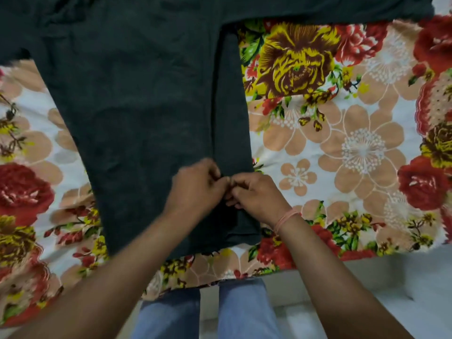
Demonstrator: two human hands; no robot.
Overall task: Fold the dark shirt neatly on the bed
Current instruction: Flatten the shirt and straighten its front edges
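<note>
Both forearms reached in from the bed's near edge, the left hand [195, 184] and right hand [254, 194] meeting knuckle to knuckle, fingers curled and pinching cloth of the dark shirt [146, 106]. The shirt lay flat on the floral bedsheet [354, 143], its hem by the near edge, sleeves out toward the far side. The pinch sat just above the hem along a lengthwise fold. No writing showed.

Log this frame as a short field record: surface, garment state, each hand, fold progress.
surface: floral bedsheet
garment: dark shirt spread flat, sleeves out to both sides
left hand: pinching fabric along the shirt's vertical crease
right hand: pinching the same spot, fingertips meeting the left's
wrist: thread band on the right
fold progress: barely begun
</note>
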